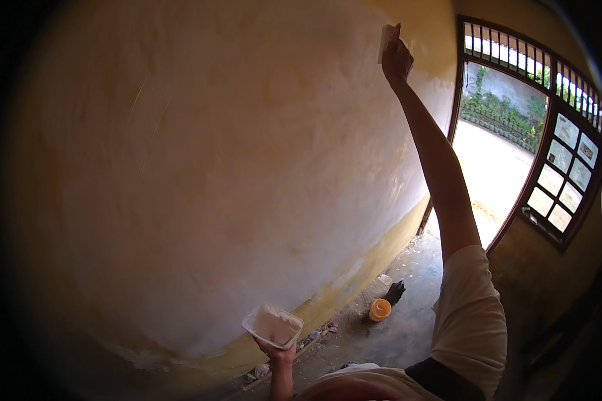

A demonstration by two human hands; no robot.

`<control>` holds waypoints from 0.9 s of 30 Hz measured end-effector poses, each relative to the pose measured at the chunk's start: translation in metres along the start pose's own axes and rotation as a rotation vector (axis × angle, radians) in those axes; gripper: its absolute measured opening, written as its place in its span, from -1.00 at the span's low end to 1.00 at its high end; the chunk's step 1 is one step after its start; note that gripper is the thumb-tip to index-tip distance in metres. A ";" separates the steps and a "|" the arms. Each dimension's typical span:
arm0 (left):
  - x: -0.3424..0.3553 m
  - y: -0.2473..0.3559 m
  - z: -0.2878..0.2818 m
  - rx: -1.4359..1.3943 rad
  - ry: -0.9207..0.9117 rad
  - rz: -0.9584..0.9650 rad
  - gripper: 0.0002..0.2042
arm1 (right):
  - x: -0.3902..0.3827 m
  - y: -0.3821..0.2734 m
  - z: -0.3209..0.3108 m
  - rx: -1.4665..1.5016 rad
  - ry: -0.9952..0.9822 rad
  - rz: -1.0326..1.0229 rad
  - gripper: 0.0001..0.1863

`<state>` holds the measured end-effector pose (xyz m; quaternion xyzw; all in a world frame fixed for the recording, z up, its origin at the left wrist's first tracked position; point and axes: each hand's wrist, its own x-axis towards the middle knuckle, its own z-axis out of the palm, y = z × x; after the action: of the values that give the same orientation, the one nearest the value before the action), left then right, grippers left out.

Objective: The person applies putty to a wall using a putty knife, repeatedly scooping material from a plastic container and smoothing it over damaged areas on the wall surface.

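Note:
High on the wall (201,167), near the door frame, my right hand (397,61) grips a pale, flat scraper (385,44) and holds it against the surface with the arm stretched up. Whitish filler covers much of the yellow wall in uneven patches. Low down, my left hand (277,351) is closed round the underside of a clear rectangular plastic tub (274,326). Beige paste lies inside the tub. The fingers under it are partly hidden.
An orange bucket (380,309) stands on the grey floor (415,267) beside a black bag-like thing (395,292). Debris lies along the wall's foot. To the right are an open doorway (495,160) with a dark frame and a paned window (568,174).

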<state>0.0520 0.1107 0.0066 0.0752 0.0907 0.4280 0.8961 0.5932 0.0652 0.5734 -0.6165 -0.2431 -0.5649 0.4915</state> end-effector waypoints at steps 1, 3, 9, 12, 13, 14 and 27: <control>-0.002 0.009 -0.001 -0.004 0.010 0.005 -0.46 | 0.008 -0.017 0.003 0.007 0.018 0.019 -0.57; -0.004 0.014 -0.005 0.000 0.020 0.006 -0.46 | 0.030 -0.049 0.015 0.017 -0.133 0.174 -0.46; -0.009 0.024 -0.017 0.051 0.023 0.022 -0.47 | -0.056 -0.253 0.016 0.132 -0.014 -0.342 -0.73; 0.007 0.013 -0.031 0.060 -0.005 -0.041 -0.47 | -0.117 -0.316 -0.025 0.361 0.016 -0.777 -0.69; 0.013 0.010 -0.032 0.052 -0.007 -0.063 -0.47 | -0.139 -0.327 -0.033 0.421 0.047 -0.891 -0.69; 0.016 0.007 -0.034 0.050 -0.005 -0.082 -0.48 | -0.159 -0.328 -0.045 0.465 -0.074 -0.942 -0.71; -0.001 -0.014 -0.010 0.015 -0.012 0.023 -0.46 | 0.003 -0.013 0.014 0.011 0.006 0.295 -0.66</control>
<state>0.0594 0.1021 -0.0064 0.0857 0.0877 0.4372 0.8910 0.5892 0.0818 0.5819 -0.6411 -0.1516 -0.4870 0.5734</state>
